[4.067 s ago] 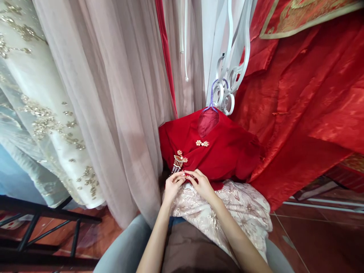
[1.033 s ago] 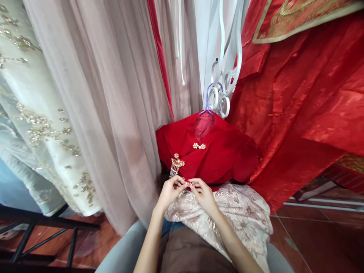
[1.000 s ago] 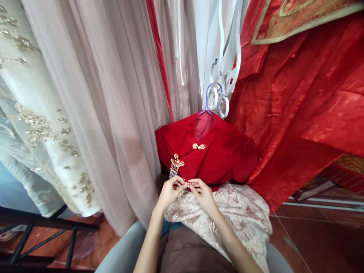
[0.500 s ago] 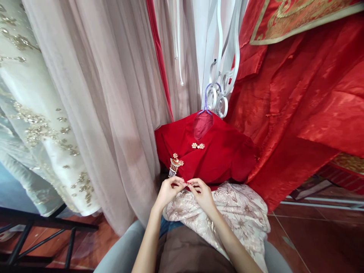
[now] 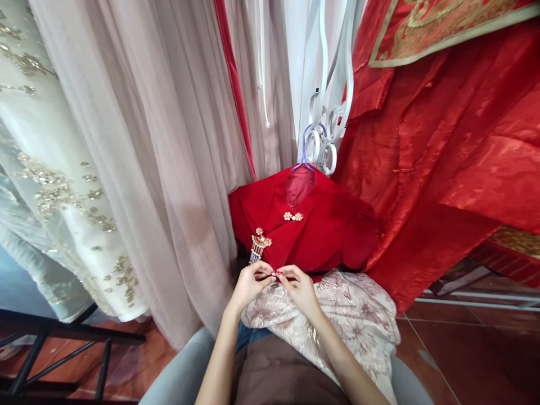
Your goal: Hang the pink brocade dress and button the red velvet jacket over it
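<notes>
A red velvet garment (image 5: 324, 242) hangs in front of me from a purple hanger (image 5: 304, 149). Two joined flower ornaments form a clasp (image 5: 293, 216) below its neckline, and a fan-shaped brooch with bead tassels (image 5: 258, 244) is on its left side. At the garment's lower edge, my left hand (image 5: 252, 283) and my right hand (image 5: 298, 286) meet fingertip to fingertip. Both are closed in a pinch on a small red-and-white beaded piece (image 5: 276, 274). The fingers cover most of it, so its exact kind is unclear.
A pale floral brocade cloth (image 5: 354, 309) lies across my lap under the red garment. Long beige drapes (image 5: 169, 169) hang at left, beside a sequined white gown (image 5: 80, 225). Red satin clothing (image 5: 439, 169) hangs at right. A black metal frame (image 5: 63, 349) stands lower left.
Both hands stay in almost the same place, still pinching, with only slight finger movement. The surroundings shift slightly left in view.
</notes>
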Demonstrator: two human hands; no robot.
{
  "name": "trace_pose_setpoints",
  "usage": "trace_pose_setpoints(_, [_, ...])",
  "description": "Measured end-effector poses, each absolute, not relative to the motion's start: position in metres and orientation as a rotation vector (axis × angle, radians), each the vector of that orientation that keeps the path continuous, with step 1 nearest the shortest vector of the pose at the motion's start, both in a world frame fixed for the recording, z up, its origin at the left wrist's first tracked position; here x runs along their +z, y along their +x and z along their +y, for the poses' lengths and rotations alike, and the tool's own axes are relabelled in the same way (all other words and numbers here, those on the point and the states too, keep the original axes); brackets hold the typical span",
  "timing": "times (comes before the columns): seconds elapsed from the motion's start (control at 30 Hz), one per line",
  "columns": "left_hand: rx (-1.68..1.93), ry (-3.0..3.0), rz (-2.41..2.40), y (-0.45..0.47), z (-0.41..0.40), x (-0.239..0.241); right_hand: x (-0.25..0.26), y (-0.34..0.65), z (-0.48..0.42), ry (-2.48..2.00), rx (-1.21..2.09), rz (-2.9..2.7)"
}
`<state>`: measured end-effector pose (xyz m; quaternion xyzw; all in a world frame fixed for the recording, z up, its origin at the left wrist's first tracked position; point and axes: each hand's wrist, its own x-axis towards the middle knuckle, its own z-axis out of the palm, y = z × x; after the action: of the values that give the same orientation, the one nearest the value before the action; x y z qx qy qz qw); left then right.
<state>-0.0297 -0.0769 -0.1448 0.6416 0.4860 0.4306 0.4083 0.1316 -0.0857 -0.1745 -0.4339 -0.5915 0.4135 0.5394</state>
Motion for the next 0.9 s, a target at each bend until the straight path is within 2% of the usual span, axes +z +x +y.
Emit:
trace_pose_setpoints(0.57, [1.176,1.667,1.169,-0.023,-0.082,-0.139,-0.168,0.132,-0.088,-1.054,1.019,-1.375])
trace_pose_setpoints(0.8, [1.556,1.087,1.062,-0.012,-0.063,-0.120,-0.159,0.138,-0.090,-0.962,1.081,-1.267])
trace_pose_setpoints(0.9, [1.517,0.897,0.892,-0.004,-0.052,-0.110,-0.157,0.139,-0.091,-0.915,1.111,-1.272])
